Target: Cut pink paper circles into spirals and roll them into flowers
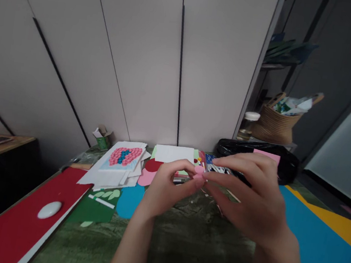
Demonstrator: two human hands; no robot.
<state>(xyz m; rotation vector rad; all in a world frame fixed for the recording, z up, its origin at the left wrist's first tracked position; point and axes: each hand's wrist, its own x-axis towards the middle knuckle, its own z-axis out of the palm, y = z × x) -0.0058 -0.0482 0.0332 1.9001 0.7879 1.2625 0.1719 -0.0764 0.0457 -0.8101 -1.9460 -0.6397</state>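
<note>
My left hand [171, 185] is closed, its thumb and forefinger pinching a small piece of pink paper [199, 169] above the table. My right hand [251, 197] meets it from the other side, with thumb and forefinger drawn together at the paper's edge and another finger raised. The paper looks curled or folded; its exact shape is partly covered by fingertips. Behind the hands lie a white sheet [174, 154] and red and pink paper circles [153, 165]. A blue paper circle [129, 201] is left of my left wrist.
At left are a picture with pink and blue rolled paper [125, 157], green paper [94, 211], a white marker [101, 201] and a white oval object [49, 210] on red card [22, 215]. Blue card [312, 244], a black bag [234, 148] and a woven basket [275, 123] are at right.
</note>
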